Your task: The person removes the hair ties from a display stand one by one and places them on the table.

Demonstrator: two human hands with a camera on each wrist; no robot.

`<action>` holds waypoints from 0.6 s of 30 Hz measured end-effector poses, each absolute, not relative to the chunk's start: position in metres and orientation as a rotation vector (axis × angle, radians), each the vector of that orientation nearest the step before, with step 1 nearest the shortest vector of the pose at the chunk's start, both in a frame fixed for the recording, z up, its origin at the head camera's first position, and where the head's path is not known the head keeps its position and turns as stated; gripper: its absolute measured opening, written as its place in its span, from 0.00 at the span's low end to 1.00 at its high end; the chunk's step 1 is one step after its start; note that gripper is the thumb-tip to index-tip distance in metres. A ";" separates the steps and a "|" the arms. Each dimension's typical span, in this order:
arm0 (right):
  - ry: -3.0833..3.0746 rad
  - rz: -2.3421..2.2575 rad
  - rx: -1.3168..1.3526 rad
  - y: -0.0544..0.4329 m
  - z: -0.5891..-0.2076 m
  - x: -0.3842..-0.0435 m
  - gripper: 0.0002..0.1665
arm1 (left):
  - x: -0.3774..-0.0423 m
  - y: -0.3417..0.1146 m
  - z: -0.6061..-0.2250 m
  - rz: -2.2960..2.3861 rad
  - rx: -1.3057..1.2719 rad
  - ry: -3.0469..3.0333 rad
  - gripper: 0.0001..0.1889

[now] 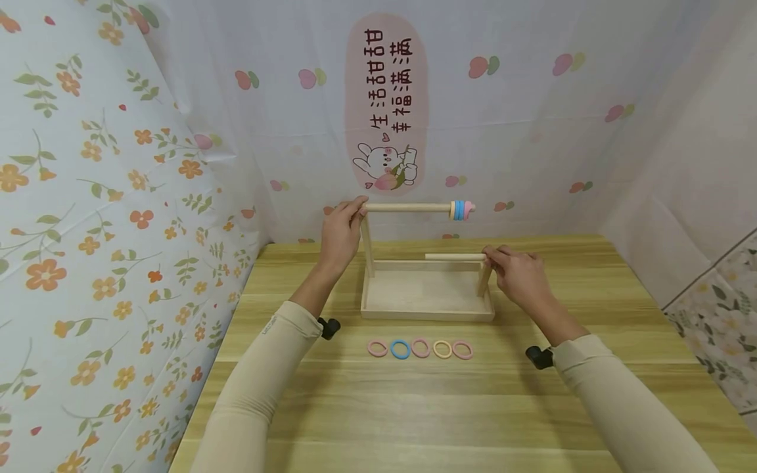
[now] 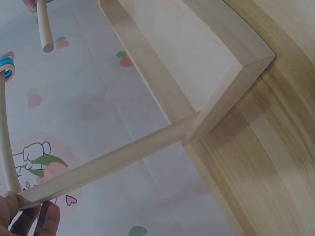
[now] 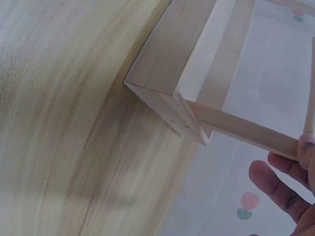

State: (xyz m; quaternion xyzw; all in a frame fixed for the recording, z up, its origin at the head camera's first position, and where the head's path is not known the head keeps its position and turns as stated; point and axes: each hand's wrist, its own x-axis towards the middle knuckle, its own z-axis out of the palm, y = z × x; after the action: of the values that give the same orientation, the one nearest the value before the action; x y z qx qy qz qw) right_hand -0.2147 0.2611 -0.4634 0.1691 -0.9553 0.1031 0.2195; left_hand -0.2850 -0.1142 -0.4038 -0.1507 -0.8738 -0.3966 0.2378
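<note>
A pale wooden rack (image 1: 427,315) stands on the table, with a tray base, a tall left post and a shorter right post, each bearing a horizontal rod. My left hand (image 1: 343,233) pinches the top of the tall post (image 2: 106,162), where the upper rod (image 1: 408,207) joins it. At the top of the short post (image 3: 241,129), my right hand (image 1: 520,272) pinches the corner by the lower rod (image 1: 452,257). Yellow, blue and pink hair ties (image 1: 458,210) sit bunched near the upper rod's free right end.
In front of the rack, a row of several pink, blue and yellow hair ties (image 1: 400,349) lies on the wood-grain table (image 1: 426,420). Printed curtains (image 1: 284,144) hang behind and to the left. A black fitting shows under each wrist.
</note>
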 end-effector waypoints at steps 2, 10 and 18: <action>-2.661 0.296 0.465 0.262 -0.462 -0.215 0.13 | -0.285 -0.113 -0.403 -1.079 -0.410 -2.402 0.20; -2.742 0.405 0.457 0.263 -0.457 -0.216 0.17 | -0.286 -0.111 -0.400 -1.070 -0.403 -2.391 0.19; -2.550 0.526 0.565 0.262 -0.450 -0.225 0.17 | -0.285 -0.111 -0.400 -1.066 -0.399 -2.399 0.19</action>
State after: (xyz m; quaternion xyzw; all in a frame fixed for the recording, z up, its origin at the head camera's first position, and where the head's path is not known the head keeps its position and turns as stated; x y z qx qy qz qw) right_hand -0.2249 0.2620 -0.4501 0.2061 -0.9300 0.1919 0.2363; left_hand -0.2854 -0.1114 -0.4003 -0.1458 -0.8770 -0.3896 0.2406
